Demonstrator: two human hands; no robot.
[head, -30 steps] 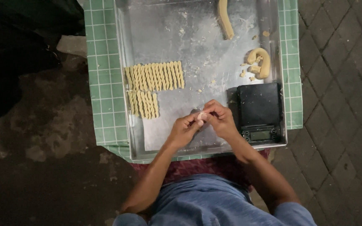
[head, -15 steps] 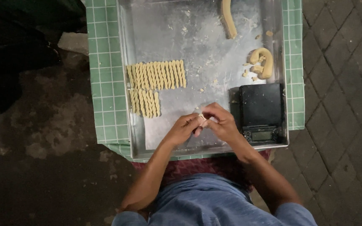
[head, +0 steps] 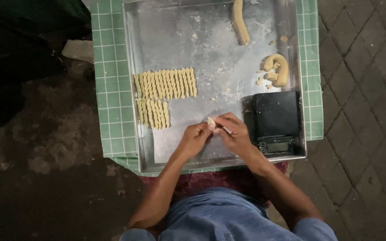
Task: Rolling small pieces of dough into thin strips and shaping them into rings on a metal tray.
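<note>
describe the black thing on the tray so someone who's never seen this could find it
Start at the large metal tray on the green checked cloth. In its near right corner, beside the right hand, lies a flat digital scale. It is the only black, rectangular item; everything else there is pale dough.

My left hand (head: pixel 194 139) and right hand (head: pixel 233 134) pinch a small dough piece (head: pixel 211 122) between their fingertips above the metal tray (head: pixel 179 147). Rows of twisted dough strips (head: pixel 164 85) lie to the left, a black scale (head: pixel 277 120) just right.
</note>
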